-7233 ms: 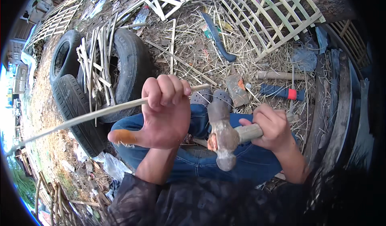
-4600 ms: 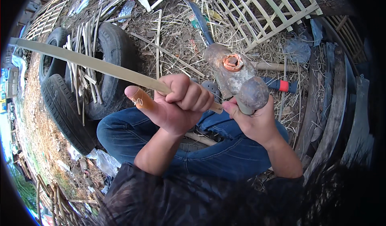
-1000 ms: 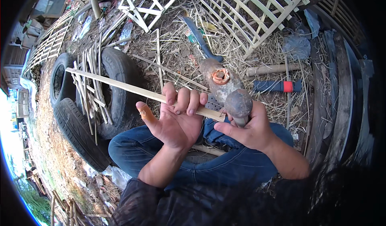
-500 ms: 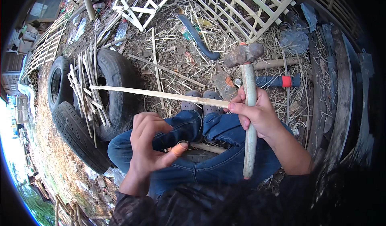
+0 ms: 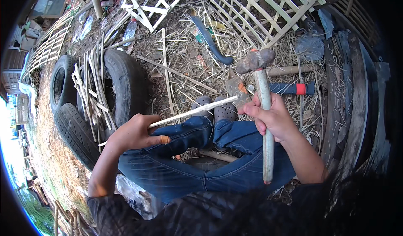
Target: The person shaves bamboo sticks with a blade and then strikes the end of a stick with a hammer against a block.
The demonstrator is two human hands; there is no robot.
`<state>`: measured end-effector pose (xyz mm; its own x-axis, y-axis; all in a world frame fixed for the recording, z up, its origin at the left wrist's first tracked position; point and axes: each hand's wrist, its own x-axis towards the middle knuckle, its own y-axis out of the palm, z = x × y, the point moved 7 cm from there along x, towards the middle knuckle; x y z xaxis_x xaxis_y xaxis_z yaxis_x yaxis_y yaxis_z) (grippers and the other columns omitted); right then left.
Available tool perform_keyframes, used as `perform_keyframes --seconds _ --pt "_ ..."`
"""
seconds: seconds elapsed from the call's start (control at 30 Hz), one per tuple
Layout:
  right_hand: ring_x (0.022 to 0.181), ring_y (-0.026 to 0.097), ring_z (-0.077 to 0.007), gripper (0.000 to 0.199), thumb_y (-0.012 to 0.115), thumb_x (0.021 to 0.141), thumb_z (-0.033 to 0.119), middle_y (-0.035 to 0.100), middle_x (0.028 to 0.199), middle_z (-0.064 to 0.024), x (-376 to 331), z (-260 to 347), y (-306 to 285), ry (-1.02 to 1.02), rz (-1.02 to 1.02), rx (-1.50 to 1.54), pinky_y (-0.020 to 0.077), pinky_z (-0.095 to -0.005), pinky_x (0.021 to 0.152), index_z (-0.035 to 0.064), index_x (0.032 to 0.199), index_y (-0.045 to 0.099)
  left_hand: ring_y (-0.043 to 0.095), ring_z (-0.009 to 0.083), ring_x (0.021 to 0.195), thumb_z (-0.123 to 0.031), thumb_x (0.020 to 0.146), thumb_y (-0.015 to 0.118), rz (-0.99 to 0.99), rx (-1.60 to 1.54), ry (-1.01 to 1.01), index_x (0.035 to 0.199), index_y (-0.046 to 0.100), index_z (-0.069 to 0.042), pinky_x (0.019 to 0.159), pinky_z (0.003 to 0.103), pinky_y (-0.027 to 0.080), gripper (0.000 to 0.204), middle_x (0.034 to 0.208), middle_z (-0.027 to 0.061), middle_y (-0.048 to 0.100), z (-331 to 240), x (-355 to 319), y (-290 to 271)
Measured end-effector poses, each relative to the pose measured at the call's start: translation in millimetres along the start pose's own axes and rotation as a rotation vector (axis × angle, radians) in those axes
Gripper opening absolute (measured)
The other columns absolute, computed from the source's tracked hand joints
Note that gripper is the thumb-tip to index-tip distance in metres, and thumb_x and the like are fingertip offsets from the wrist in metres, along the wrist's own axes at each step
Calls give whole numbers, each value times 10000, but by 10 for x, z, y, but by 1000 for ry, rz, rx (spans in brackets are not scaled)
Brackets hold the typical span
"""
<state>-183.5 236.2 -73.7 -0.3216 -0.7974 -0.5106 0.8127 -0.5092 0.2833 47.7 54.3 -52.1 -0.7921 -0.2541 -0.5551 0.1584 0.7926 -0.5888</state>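
Containers, first: one black tyre [image 5: 131,78], on your left, with a bundle of bamboo strips [image 5: 93,91] lying across its opening; how far any reach inside, you cannot tell. Two further tyres stand or lean just beside it, one farther left, one nearer you with its tread showing. One clear plastic bottle [image 5: 129,32], beyond the tyres; contents too small to make out. One crumpled clear plastic bag [image 5: 310,47], at far right.

Left hand [image 5: 136,134]: fingers curled around one pale bamboo strip [image 5: 184,115], thumb extended below it, an orange wrap on the thumb. The strip lies above your left leg and passes in front of your grey clogs [image 5: 224,110]. Long axis: slanting, lower left to upper right, its free end pointing away from you and toward your right hand. A pale tip shows left of the hand; whether it is the same piece, you cannot tell.

Right hand [image 5: 270,117]: wrapped around the upper handle of one hammer [image 5: 263,91]. Handle: long axis running away from you, butt above your right thigh; rusty head at the far end, set crosswise, rounded face to the right.

Ground, ahead: one machete [image 5: 208,40], dark handle nearest you, blade pointing away to the left; one bamboo lattice panel [image 5: 268,13] beyond it.
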Motion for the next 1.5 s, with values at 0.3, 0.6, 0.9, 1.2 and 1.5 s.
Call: perform_keyframes --seconds 0.3,0.6,0.9,1.2,1.5 --pt "362 454 -82 217 611 911 155 468 502 -22 -172 -102 193 -76 146 -315 372 -224 329 53 788 464 291 50 467 -467 921 603 225 -896 -409 625 355 -115 411 265 220 522 540 -83 290 454 -897 329" --pt "486 545 -116 271 650 882 254 551 581 -42 140 -139 970 -23 444 -601 434 -271 447 4 834 556 206 53 396 -524 989 400 2 -1561 -778 624 302 -179 363 245 156 512 509 -79 236 1090 -2088 1608" --pt "582 622 -324 337 710 840 327 612 654 -164 400 -687 2793 -408 958 -898 471 -357 547 7 832 604 284 66 372 -479 866 667 -311 -1497 -837 536 378 -167 358 275 177 538 465 -48 336 1508 -2065 1967" --pt "482 537 -114 497 636 864 496 533 538 -53 550 -991 3206 -342 906 -521 403 -270 450 12 769 573 349 69 424 -525 819 698 -376 -1319 -893 518 492 -96 404 292 250 563 473 -39 401 1707 -2017 1943" --pt "422 502 -91 526 520 942 503 518 531 -19 860 -1553 3085 68 788 -461 387 -220 402 24 724 524 583 130 681 -551 808 688 -423 -1190 -880 927 677 63 628 309 479 626 719 90 634 1745 -2098 1818"
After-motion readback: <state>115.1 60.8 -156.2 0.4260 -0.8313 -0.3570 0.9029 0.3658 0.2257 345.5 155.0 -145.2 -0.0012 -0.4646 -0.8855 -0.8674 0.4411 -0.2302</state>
